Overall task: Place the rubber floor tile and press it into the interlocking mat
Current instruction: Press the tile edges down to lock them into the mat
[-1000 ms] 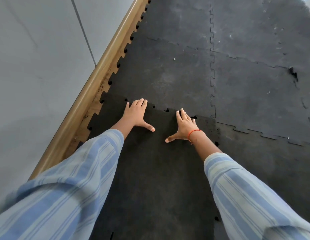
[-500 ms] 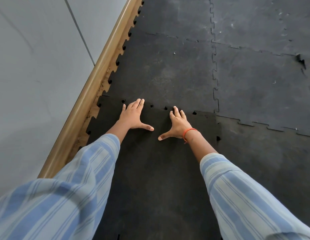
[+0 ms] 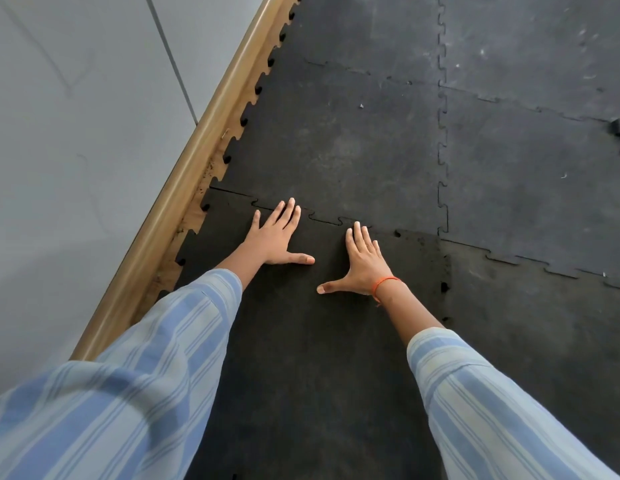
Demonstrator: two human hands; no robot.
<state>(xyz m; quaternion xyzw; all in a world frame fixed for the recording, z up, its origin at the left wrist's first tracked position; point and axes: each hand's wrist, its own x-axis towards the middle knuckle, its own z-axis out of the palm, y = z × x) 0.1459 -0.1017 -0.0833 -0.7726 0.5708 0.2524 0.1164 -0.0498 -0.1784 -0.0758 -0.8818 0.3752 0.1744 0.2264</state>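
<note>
Left hand [image 3: 275, 237] lay flat, palm down on the tile [image 3: 312, 341], fingers spread w/ thumb stuck out to the right; nothing gripped. Its fingertips [image 3: 291, 202] reached the tile's far edge, right at the seam [image 3: 322, 220]. Right hand [image 3: 362, 265] was likewise flat and splayed on the tile, just right of the left one and a bit nearer the person, thumb pointing left, thumbs near each other but apart. An orange band [image 3: 384, 284] sat around the right wrist. Both arms wore blue-striped sleeves [image 3: 156, 375] pushed up off the wrists.

Tile was a dark rubber square w/ jigsaw tabs, lying on the floor under both hands, its far edge butted against the mat [image 3: 336, 140]. Left part of the seam looked closed, tabs seated; right of the right hand a small dark gap [image 3: 398, 233] showed in the seam. Along the tile's right edge a couple of open notches [image 3: 444, 287] showed where it met the next mat piece; can't tell if that side was fully locked.

Mat spread beyond and to the right of the tile in several joined grey-black pieces, scuffed, w/ pale specks. One torn spot [image 3: 618, 131] was far right of the tile. Left of the tile ran a wood skirting [image 3: 183, 188], w/ a strip of bare floor between it and the tile's tabs, then a grey wall [image 3: 76, 133].
</note>
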